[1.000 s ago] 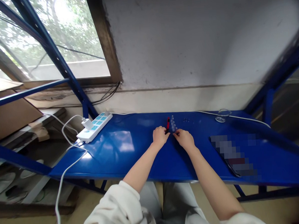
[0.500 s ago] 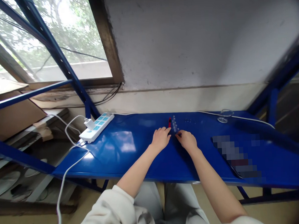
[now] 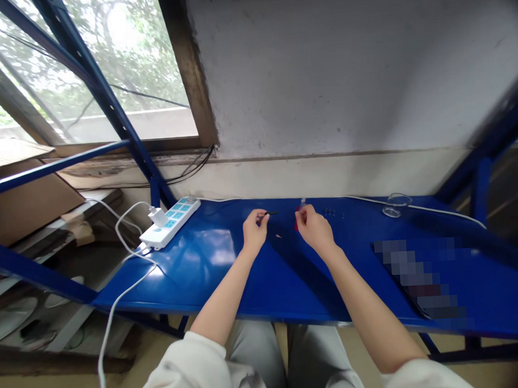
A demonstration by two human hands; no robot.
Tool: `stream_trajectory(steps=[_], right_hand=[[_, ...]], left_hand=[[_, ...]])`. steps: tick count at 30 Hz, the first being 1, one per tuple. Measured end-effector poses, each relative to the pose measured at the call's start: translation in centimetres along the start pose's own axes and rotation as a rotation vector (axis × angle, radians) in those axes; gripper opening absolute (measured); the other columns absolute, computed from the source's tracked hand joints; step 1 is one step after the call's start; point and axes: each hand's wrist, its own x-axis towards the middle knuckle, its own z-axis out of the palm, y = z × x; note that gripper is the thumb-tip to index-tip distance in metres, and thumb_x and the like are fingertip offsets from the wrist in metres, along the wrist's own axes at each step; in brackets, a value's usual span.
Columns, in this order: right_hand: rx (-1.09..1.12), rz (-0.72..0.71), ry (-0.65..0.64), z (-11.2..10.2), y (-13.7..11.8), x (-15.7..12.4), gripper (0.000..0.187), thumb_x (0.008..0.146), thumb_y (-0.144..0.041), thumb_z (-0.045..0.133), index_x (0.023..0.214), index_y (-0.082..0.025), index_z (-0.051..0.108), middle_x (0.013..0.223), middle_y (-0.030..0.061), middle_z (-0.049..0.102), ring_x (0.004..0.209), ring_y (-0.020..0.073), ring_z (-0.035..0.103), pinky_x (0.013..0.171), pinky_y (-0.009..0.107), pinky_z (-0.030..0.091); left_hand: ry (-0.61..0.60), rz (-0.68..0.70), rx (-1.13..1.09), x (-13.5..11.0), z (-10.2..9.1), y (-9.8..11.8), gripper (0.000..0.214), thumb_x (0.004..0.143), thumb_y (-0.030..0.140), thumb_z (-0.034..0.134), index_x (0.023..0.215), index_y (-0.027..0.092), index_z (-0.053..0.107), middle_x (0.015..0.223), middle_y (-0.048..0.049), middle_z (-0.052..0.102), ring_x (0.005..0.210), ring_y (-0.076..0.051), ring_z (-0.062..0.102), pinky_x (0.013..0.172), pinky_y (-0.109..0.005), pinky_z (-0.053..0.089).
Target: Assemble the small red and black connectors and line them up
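Observation:
On the blue metal shelf [image 3: 210,260], my left hand [image 3: 254,231] pinches a thin dark stick-like piece [image 3: 269,213] that points right from its fingertips. A hand's width to the right, my right hand [image 3: 313,226] is closed on a small clear vial [image 3: 302,203] with a red piece [image 3: 296,218] beside its fingers. A tiny pale bit [image 3: 279,236] lies on the shelf between the two hands. Several small dark dots [image 3: 329,212] sit just right of my right hand.
A white power strip [image 3: 170,222] with a plug and white cable lies at the shelf's left rear. Clear round dishes [image 3: 394,205] and a white wire are at the back right. A blurred flat object [image 3: 419,272] lies front right. Wall and window stand behind.
My hands have come apart. The left hand moved left holding the dark stick; the right hand lifted a vial from the cluster, which no longer shows on the shelf.

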Motion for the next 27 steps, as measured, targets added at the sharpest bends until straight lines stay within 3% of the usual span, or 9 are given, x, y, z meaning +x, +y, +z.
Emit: stream_trajectory(steps=[3,10,27], right_hand=[[0.005,-0.061,-0.004,1.2,-1.2,1.0,0.018,0.082,-0.035,0.041,0.083,-0.019,0.05,0.065,0.0032,0.061,0.061,0.0164,0.058,0.049,0.023,0.027],[-0.013,-0.107,-0.133,4.8,-1.3,-0.1,0.014,0.081,-0.033,0.043,0.079,-0.02,0.05,0.062,-0.0003,0.059,0.056,0.0124,0.056,0.047,0.021,0.025],[-0.062,-0.153,-0.182,4.7,-1.1,-0.5,0.012,0.081,-0.03,0.043,0.08,-0.021,0.049,0.063,-0.0002,0.058,0.055,0.0121,0.054,0.046,0.021,0.023]], left_hand=[[0.101,-0.049,-0.067,-0.3,-0.9,-0.4,0.017,0.077,0.032,0.051,0.084,0.017,0.056,0.076,-0.0022,0.057,0.065,-0.011,0.051,0.065,-0.022,0.042],[0.088,-0.068,-0.072,-1.1,-1.2,-0.1,0.018,0.077,0.034,0.05,0.084,0.018,0.056,0.074,-0.0016,0.057,0.067,-0.011,0.052,0.066,-0.023,0.042],[0.068,-0.034,-0.067,-1.3,-1.1,0.1,0.016,0.078,0.03,0.05,0.087,0.019,0.057,0.079,-0.0032,0.06,0.072,-0.012,0.055,0.067,-0.023,0.043]])
